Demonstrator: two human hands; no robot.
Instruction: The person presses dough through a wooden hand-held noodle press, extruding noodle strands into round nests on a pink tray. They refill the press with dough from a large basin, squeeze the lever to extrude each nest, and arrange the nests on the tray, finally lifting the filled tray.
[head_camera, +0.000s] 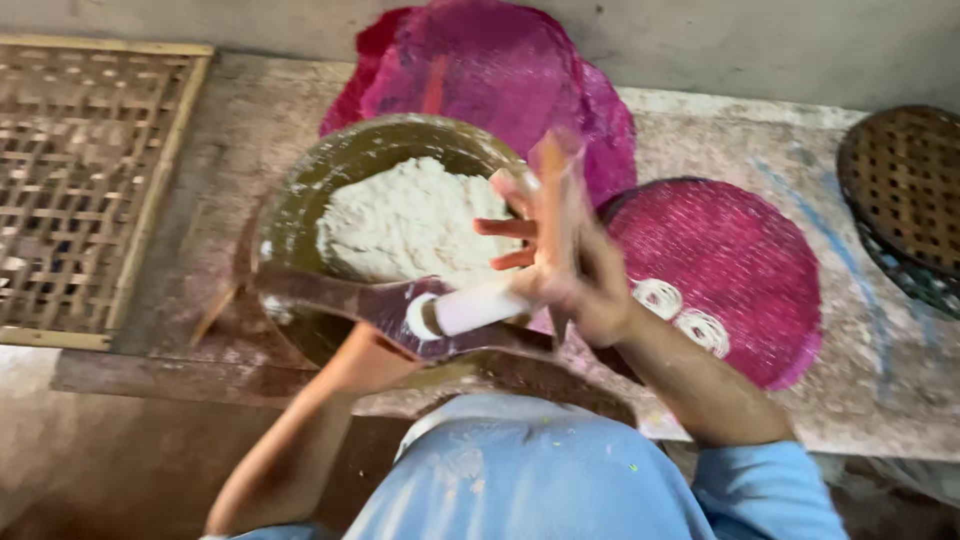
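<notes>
Dough (405, 220), white and crumbly, is sitting heaped in the olive-green bowl (300, 200), filling its right half and reaching up to the far rim. The bowl is resting on the stone bench (200, 180), close to the near edge where the slab is dropping away to the darker floor below. Your right hand (560, 250) is hovering over the bowl's right rim, blurred, with the fingers spread wide and nothing clearly closed in its grip; a white cylinder (470, 308) is lying just under the palm, but you cannot tell whether the hand is touching it. A dark reddish wooden paddle (380, 305) is lying across the bowl's near rim, the cylinder passing through it. Your left hand (365, 360) is tucked beneath the paddle, so its grip is hidden and cannot be told.

Room is tight on the right: a pink woven mat (740, 260) carrying two small white noodle coils (680, 312) is lying just beside the bowl. More pink mats (500, 70) are stacked behind the bowl against the wall. To the left, a bamboo lattice tray (80, 190) is lying well apart, leaving bare bench between. A dark woven basket (905, 190) is sitting at the far right edge
</notes>
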